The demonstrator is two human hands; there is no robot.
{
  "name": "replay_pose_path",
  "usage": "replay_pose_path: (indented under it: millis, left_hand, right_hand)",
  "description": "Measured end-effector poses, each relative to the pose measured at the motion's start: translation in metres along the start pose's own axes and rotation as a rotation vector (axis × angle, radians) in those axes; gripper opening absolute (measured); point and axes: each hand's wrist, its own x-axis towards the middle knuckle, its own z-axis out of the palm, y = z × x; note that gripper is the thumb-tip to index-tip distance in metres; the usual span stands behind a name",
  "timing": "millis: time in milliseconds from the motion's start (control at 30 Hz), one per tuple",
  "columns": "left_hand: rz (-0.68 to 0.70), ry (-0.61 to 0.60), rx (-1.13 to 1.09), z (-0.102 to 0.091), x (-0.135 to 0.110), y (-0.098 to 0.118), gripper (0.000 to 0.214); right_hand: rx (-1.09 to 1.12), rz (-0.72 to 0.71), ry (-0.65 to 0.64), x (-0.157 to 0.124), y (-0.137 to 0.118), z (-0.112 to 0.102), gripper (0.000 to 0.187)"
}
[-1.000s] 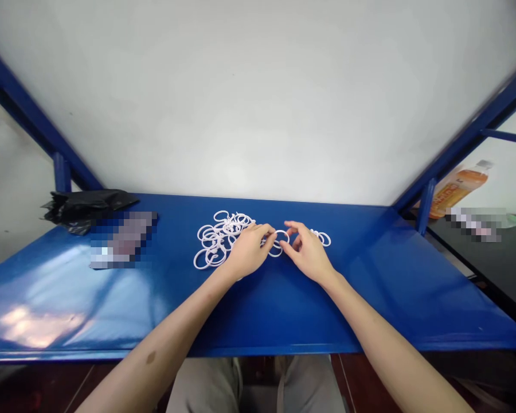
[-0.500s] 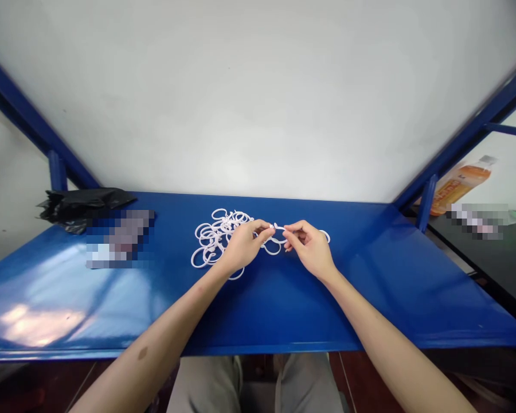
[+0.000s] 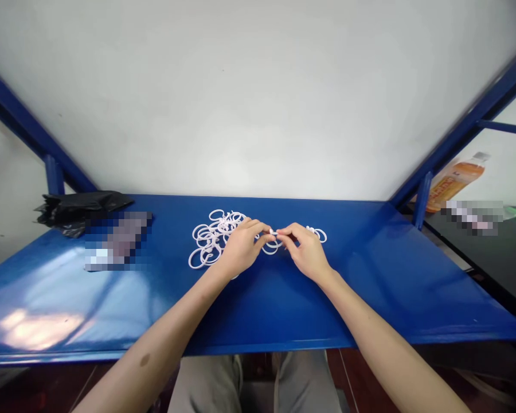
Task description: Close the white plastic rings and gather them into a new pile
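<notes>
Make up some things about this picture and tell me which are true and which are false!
1. The bare left hand and bare right hand both pinch a slim white piece. True.
2. The larger pile of thin, round white rings is to the right of the right hand. False: the larger pile is beside the left hand, mostly to its left.
3. A crumpled black plastic bag rests at the far left corner of the shiny blue table. True.
4. The bottle of orange drink stands in the middle of the table. False: it is off the table's right side.
</notes>
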Motion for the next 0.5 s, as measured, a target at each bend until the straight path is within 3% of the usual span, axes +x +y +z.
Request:
replay_pose_path:
  millis: [100, 200, 333, 500]
  left_hand:
    - [0.087, -0.071, 0.176, 0.001, -0.002, 0.001, 0.023]
    - [0.189, -0.211, 0.273, 0.001, -0.006, 0.001, 0.021]
    - [0.234, -0.286, 0.285, -0.003, -0.007, 0.004, 0.015]
    - [0.256, -0.262, 0.196, -0.009, -0.004, 0.01, 0.021]
  right_hand:
    - [-0.244, 0.054, 0.136, 0.006, 0.012, -0.016, 0.019]
    - [-0.492, 0.262, 0.216, 0.01, 0.033, -0.039, 0.017]
    - [-0.594, 0.456, 0.13, 0.009, 0.055, -0.056, 0.012]
    - [-0.569, 0.569, 0.074, 0.008, 0.059, -0.051, 0.01]
